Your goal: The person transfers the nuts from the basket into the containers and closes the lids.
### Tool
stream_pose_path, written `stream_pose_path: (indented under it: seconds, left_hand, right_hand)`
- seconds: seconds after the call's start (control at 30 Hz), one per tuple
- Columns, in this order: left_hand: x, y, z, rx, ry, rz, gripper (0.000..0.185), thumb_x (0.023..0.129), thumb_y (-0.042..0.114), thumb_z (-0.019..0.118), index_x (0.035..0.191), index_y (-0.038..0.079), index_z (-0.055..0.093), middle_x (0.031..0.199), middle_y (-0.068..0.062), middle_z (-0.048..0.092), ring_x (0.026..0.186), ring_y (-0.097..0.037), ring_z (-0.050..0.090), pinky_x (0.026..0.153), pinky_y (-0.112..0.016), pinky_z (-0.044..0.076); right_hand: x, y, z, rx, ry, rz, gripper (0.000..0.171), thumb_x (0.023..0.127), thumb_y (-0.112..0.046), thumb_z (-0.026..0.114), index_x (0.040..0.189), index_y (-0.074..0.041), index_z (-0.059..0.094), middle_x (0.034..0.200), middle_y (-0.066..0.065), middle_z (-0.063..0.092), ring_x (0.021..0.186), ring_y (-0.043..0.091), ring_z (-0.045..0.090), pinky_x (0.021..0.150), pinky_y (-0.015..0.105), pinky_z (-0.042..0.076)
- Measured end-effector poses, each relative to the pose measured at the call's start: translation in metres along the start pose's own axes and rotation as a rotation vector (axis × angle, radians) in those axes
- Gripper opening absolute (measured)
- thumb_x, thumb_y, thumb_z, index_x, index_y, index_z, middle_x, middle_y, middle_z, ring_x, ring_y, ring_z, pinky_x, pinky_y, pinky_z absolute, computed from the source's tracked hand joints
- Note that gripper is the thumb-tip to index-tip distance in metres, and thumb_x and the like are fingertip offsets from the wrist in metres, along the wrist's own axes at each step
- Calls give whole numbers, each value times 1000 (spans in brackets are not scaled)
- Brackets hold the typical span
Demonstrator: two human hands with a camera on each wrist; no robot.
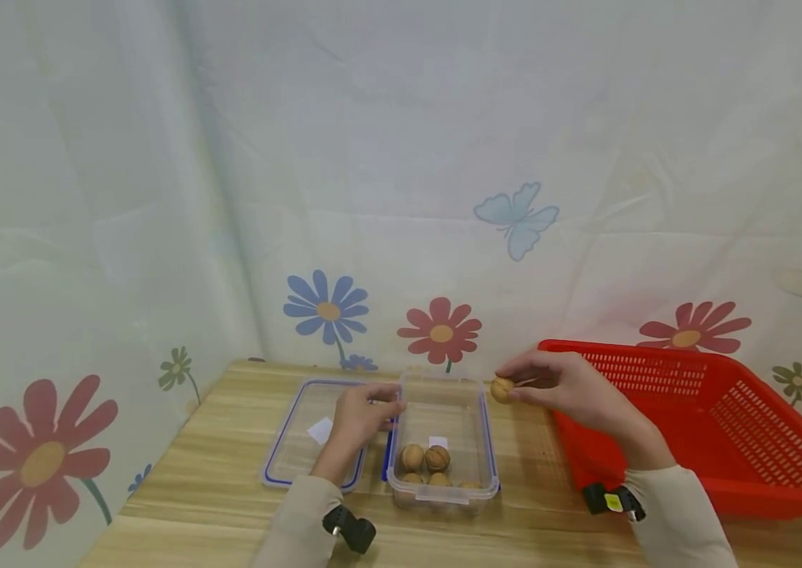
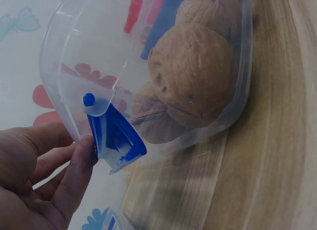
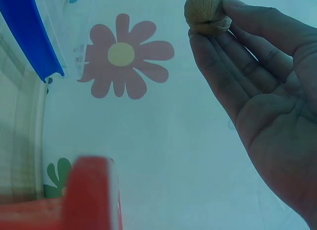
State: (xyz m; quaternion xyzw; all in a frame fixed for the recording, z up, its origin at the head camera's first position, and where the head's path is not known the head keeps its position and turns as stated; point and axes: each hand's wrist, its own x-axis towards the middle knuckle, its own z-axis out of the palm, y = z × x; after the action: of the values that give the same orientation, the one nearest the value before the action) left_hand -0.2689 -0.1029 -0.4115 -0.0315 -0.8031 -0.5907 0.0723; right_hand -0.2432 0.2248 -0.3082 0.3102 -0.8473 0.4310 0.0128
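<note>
A clear plastic storage box (image 1: 436, 495) with blue latches stands uncovered on the table, several walnuts (image 2: 195, 74) lying inside it. My left hand (image 1: 361, 414) grips the box's left wall between thumb and fingers, beside a blue latch (image 2: 111, 136) that hangs loose in the left wrist view. To the right of the box, above the table, my right hand (image 1: 578, 394) pinches one walnut (image 1: 502, 390) between thumb and fingertips. That same walnut (image 3: 207, 14) shows whole and brown in the right wrist view, apart from the box.
Flat on the table to the left lies the clear lid (image 1: 287, 442) with a blue seal, partly behind my left hand. A red plastic basket (image 1: 727, 497) with slotted walls stands at the right, under my right forearm. Behind the table hangs a flowered curtain (image 1: 386, 260).
</note>
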Motion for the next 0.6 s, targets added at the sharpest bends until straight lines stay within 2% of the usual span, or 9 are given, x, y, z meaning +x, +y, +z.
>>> stream_pose_path:
  seconds: [0.3, 0.6]
  left_hand:
    - [-1, 1, 1, 7, 3, -2, 32, 91, 2, 82, 121, -5, 76, 109, -20, 76, 79, -28, 78, 66, -32, 67]
    - [1, -2, 0, 28, 1, 5, 32, 91, 3, 83, 121, -4, 76, 109, -19, 76, 77, -28, 78, 68, -37, 68]
  right_hand:
    - [1, 1, 17, 62, -49, 3, 30, 96, -12, 80, 125, -4, 75, 117, 8, 76, 104, 25, 75, 90, 27, 63]
    - [4, 3, 26, 61, -80, -4, 30, 96, -11, 81, 124, -3, 76, 117, 8, 76, 104, 24, 75, 91, 29, 63]
